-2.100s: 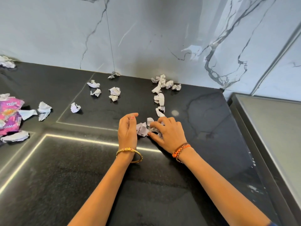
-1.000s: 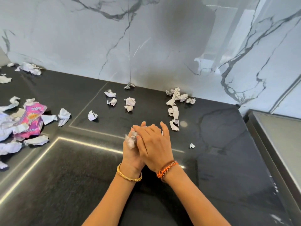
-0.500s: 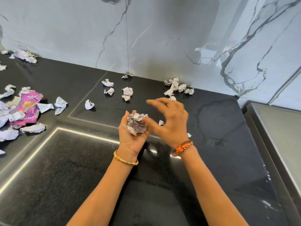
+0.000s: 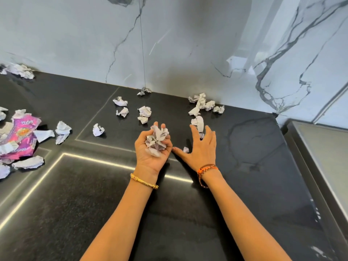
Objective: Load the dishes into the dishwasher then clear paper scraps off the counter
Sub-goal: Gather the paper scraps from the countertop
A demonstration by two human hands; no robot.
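Note:
My left hand [image 4: 150, 151] is palm up over the black counter [image 4: 244, 166] and cups a wad of crumpled paper scraps [image 4: 157, 140]. My right hand [image 4: 202, 147] is beside it, fingers spread, low over the counter with nothing in it. A tiny scrap [image 4: 186, 149] lies by its thumb, and a larger scrap [image 4: 197, 123] lies just beyond its fingertips. More scraps sit in a cluster [image 4: 202, 103] against the wall and in a loose group [image 4: 144, 113] further left.
A pink wrapper [image 4: 22, 134] lies among several scraps at the far left. More paper [image 4: 19, 70] sits at the back left corner. A marble wall [image 4: 169, 44] backs the counter. A grey steel surface [image 4: 325, 153] borders the right side.
Both hands scooped scraps together, then the left hand turned palm up holding the wad. The right hand has come off it and moved right and forward, fingers spread.

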